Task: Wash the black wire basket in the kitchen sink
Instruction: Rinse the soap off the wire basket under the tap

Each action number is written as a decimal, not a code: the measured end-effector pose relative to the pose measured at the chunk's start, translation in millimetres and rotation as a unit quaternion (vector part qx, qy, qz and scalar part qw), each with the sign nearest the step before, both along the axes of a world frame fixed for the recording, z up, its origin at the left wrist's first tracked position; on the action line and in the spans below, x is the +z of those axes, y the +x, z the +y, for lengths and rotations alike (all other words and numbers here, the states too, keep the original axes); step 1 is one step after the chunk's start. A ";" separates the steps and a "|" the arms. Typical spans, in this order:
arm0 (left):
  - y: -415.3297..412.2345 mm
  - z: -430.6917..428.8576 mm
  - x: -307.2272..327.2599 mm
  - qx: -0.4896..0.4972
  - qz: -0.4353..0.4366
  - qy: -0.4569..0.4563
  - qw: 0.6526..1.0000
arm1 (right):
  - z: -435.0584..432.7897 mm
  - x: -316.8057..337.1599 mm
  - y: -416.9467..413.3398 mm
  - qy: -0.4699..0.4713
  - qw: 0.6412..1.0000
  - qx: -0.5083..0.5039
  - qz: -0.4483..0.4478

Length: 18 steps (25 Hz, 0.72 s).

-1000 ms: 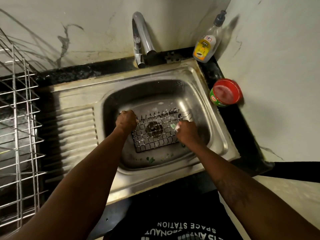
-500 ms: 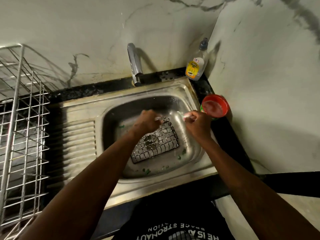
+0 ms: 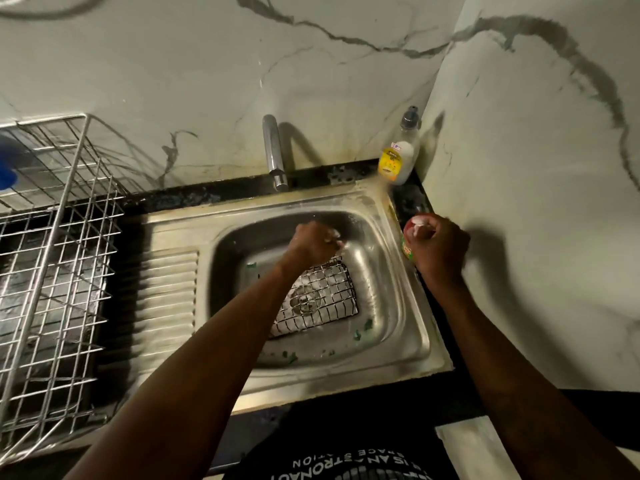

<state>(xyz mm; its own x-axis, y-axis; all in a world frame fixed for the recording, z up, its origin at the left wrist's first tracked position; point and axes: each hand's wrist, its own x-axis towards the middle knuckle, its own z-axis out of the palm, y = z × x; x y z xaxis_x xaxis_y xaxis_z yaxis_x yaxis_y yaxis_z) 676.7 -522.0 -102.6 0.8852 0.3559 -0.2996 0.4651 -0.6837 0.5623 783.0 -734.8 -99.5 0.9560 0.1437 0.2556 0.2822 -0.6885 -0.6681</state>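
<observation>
The black wire basket (image 3: 320, 299) lies tilted in the steel sink (image 3: 391, 292), over the drain. My left hand (image 3: 313, 242) is closed on the basket's far edge and holds that side up; foam clings to my fingers. Off to the right of the sink, my right hand (image 3: 438, 249) is fisted around a small pale scrub pad (image 3: 419, 227). It presses the pad into the red tub of dish soap (image 3: 408, 239) on the black counter. My hand hides most of the tub.
A chrome faucet (image 3: 273, 152) stands behind the sink, no water visible. A dish liquid bottle (image 3: 398, 155) sits in the back right corner. A steel wire dish rack (image 3: 52, 258) fills the left counter. Green scraps (image 3: 362, 329) lie on the sink floor. Marble walls close the back and right.
My right hand left the basket and moved right to the red soap tub. My left hand shifted to the basket's far edge and tipped it up. The view pulled back and up.
</observation>
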 end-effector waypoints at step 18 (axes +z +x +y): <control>-103.2 99.5 -99.4 0.384 0.107 -0.262 0.879 | 140.7 -120.9 -27.5 -0.253 0.885 0.060 0.387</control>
